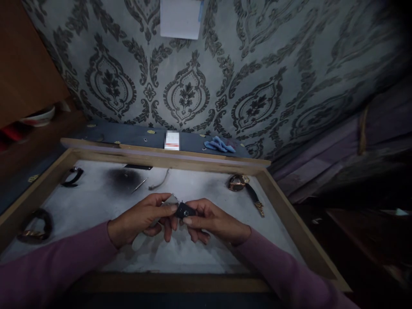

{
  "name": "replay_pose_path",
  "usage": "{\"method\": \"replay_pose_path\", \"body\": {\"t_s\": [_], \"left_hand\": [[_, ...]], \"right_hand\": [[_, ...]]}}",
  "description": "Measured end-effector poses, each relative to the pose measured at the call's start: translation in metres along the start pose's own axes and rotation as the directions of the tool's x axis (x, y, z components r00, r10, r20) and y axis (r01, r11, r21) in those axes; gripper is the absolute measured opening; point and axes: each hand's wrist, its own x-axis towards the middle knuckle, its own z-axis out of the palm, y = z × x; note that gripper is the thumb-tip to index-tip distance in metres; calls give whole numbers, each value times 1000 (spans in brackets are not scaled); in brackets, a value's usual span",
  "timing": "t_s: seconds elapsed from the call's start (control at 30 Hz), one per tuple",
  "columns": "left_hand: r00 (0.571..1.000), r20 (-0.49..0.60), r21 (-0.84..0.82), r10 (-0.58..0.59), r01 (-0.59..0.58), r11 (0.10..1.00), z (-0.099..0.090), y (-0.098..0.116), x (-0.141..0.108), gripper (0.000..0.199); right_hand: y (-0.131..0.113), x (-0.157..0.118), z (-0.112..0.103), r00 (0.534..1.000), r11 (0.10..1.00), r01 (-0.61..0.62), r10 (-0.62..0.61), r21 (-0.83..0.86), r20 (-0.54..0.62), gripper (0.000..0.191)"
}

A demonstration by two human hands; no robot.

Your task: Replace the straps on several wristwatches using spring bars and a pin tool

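Over the middle of the white-bottomed wooden tray (283, 257), both hands meet. Between the thumb and fingers of my left hand (143, 216) is a small pale flat piece (171, 200), its kind unclear. My right hand (214, 221) pinches a small black piece with a round shiny spot (186, 210), right against the left fingertips. Whether the two pieces are joined cannot be made out. Beyond the hands lie a thin metal tool (139, 185) and a narrow grey strip (160, 182).
Watches lie around the tray: a dark one (35, 225) at left, a black-strapped one (72, 176) behind it, and a rose-gold one (237, 183) near a black strap (252, 194) at right. A flat black bar (138, 167), blue cloth (220, 144) and small white box (172, 140) are farther back.
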Motion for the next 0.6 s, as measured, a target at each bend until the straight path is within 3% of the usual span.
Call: {"method": "replay_pose_path", "body": {"t_s": [0.6], "left_hand": [[1000, -19, 59, -12, 13, 998, 3, 1, 0, 26]], "right_hand": [[0, 0, 1, 1000, 1000, -12, 12, -17, -7, 25]]}}
